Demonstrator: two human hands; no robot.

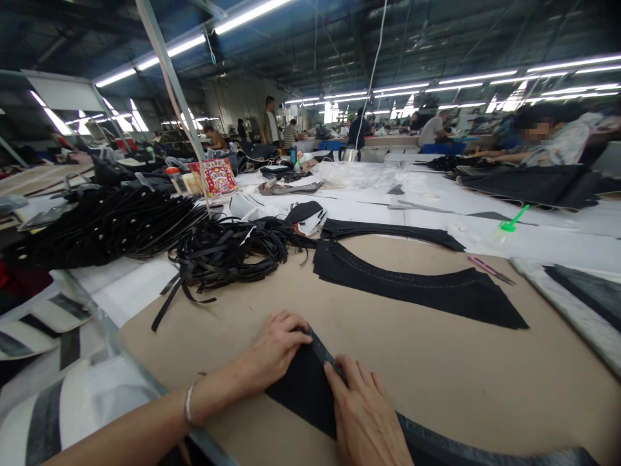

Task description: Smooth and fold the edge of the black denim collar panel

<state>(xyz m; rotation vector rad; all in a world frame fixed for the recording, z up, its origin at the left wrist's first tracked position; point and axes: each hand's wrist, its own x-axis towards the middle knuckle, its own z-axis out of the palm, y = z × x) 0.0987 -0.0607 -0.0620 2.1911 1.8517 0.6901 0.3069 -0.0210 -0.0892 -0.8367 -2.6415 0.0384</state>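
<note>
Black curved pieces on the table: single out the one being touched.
The nearest piece, with the left hand and right hand both on it; the others, lying farther back, have no hand on them.

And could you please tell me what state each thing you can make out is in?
Left hand: fingers bent, on the black piece.
Right hand: resting on the same piece.
Black piece: laid out, partly covered by the hands.
Curved black pieces: stacked flat.
Black strips: loosely tangled.
Pink-handled snips: lying down; open or shut unclear.
Green nozzle: angled upward.
Ceiling light: on.
</note>
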